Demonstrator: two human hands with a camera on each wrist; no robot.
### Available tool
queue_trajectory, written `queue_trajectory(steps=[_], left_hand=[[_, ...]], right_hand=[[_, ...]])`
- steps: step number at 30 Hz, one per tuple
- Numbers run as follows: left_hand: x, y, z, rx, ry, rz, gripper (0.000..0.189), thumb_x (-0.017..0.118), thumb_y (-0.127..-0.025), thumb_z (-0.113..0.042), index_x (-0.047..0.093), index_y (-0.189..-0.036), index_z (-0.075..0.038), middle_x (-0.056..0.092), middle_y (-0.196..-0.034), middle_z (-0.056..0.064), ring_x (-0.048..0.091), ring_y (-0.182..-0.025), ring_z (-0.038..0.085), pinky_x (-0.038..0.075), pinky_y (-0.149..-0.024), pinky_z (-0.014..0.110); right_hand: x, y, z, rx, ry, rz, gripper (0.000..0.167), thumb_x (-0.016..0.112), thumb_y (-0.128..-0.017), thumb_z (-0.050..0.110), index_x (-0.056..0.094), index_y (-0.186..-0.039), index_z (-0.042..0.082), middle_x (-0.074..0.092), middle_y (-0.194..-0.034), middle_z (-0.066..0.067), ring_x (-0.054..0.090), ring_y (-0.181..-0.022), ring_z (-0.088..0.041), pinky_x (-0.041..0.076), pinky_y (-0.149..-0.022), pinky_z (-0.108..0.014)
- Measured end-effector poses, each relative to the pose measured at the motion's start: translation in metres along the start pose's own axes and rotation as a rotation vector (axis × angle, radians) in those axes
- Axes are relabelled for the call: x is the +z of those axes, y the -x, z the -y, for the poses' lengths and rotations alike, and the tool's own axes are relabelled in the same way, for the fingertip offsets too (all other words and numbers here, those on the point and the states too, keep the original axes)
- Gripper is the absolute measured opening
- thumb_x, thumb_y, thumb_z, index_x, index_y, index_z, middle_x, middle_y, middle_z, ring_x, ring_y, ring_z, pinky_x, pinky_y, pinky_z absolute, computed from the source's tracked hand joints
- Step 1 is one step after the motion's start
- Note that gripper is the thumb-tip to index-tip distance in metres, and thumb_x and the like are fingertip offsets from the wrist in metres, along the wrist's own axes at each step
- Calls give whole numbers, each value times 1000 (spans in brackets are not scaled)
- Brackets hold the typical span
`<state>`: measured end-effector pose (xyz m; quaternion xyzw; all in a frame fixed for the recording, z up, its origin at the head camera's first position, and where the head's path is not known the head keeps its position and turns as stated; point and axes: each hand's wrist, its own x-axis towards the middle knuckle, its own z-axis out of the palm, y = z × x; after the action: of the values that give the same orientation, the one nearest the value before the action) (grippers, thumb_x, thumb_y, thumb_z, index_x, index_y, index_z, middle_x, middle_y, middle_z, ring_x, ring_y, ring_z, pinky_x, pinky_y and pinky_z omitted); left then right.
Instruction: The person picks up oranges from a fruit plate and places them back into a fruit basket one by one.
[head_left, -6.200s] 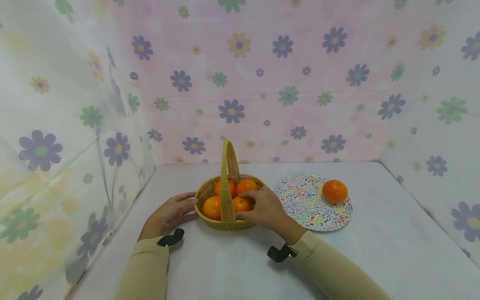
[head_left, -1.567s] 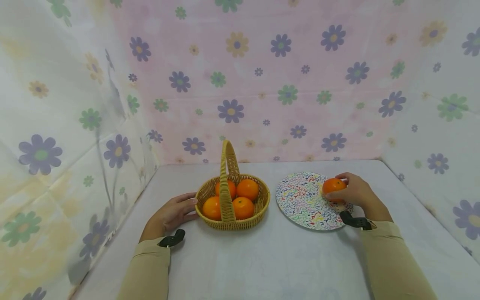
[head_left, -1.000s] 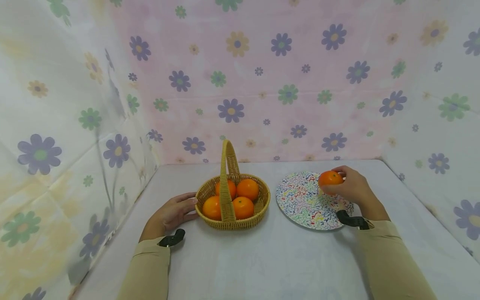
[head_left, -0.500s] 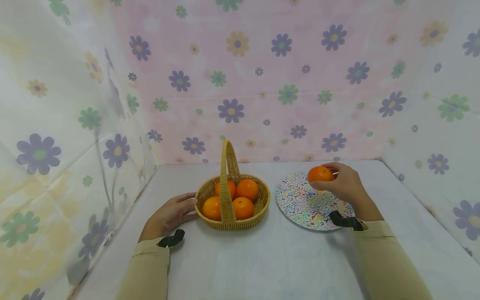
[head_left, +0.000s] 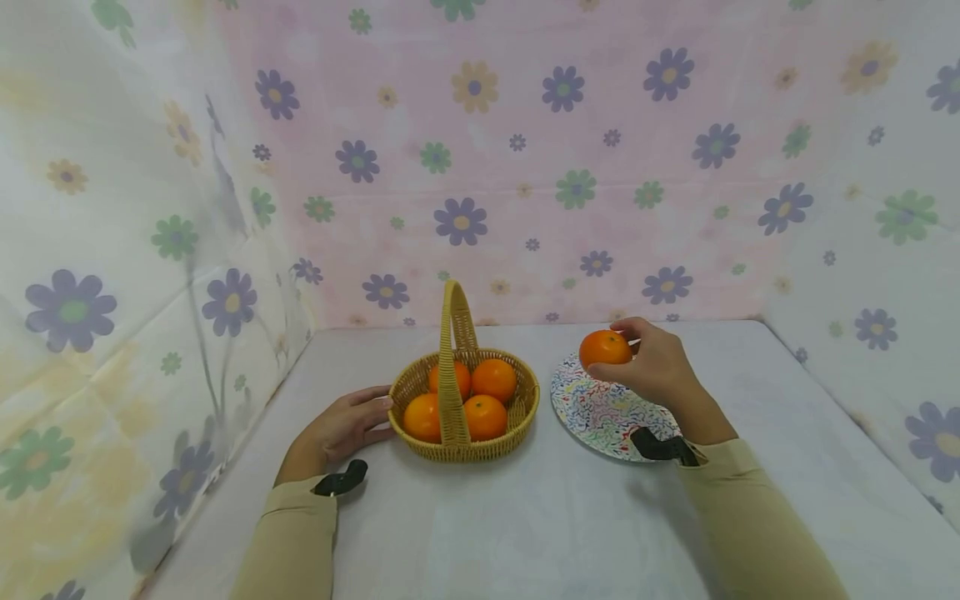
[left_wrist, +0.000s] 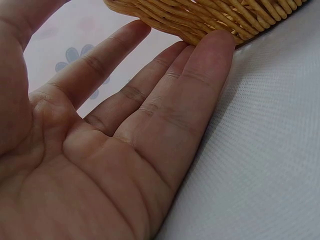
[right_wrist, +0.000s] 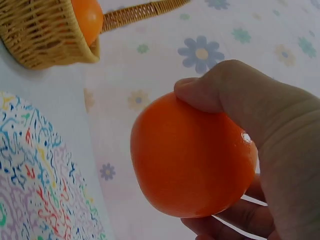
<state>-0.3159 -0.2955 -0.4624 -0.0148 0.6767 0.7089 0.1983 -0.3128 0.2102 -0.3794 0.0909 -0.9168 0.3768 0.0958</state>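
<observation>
My right hand [head_left: 656, 364] grips an orange [head_left: 605, 348], thumb on one side and fingers on the other. The fruit hangs above the round patterned plate [head_left: 592, 408], apart from it. In the right wrist view the orange [right_wrist: 192, 155] is smooth and glossy, with the thumb across its top. A yellow wicker basket [head_left: 461, 451] with a tall handle stands left of the plate and holds several oranges. With fairly straight fingers, my left hand [head_left: 352, 425] touches the basket's left side. The left wrist view has those fingertips against the basket's woven wall [left_wrist: 200, 20].
A white cloth covers the table [head_left: 480, 533]. Flowered cloth walls [head_left: 525, 167] enclose it at the back and both sides. The basket's handle [head_left: 452, 367] arches up above its rim. A narrow strip of table lies between basket and plate.
Over the frames my right hand goes from the basket to the plate, takes the orange there, lifts it and carries it left. My left hand stays at the basket.
</observation>
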Motion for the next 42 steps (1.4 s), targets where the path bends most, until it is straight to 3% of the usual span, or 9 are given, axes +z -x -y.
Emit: queue_trajectory(steps=[10,17,28,42], left_hand=[[0,0,0,5,-3,10,67,69,-101,-21,39,-158,-5,58,-148,10,66,-122,18,55,-106,46],[0,2,-1,6,-13,-7,66,70,-100,-22,41,-157,-5,61,-145,8,67,-121,19,56,-105,46],[-2,0,1,6,4,2,65,69,-101,-21,40,-157,-5,59,-148,9,67,-122,19,56,-105,46],[-2,1,0,13,14,24,65,68,-102,-21,39,-158,-4,62,-144,7,67,-121,19,56,-106,46]], right_hand=[[25,-16,37,-69,-51,23,67,91,-73,48,62,-123,14,68,-111,-7,65,-95,-27,63,-71,-36],[43,-22,61,-129,-84,27,65,91,-73,46,67,-125,16,71,-110,-2,66,-95,-25,62,-69,-34],[75,-28,86,-217,-73,54,60,92,-74,43,71,-122,15,70,-111,1,66,-98,-21,64,-74,-32],[115,-29,121,-266,-45,136,62,93,-71,42,72,-123,17,71,-105,6,66,-93,-13,63,-78,-29]])
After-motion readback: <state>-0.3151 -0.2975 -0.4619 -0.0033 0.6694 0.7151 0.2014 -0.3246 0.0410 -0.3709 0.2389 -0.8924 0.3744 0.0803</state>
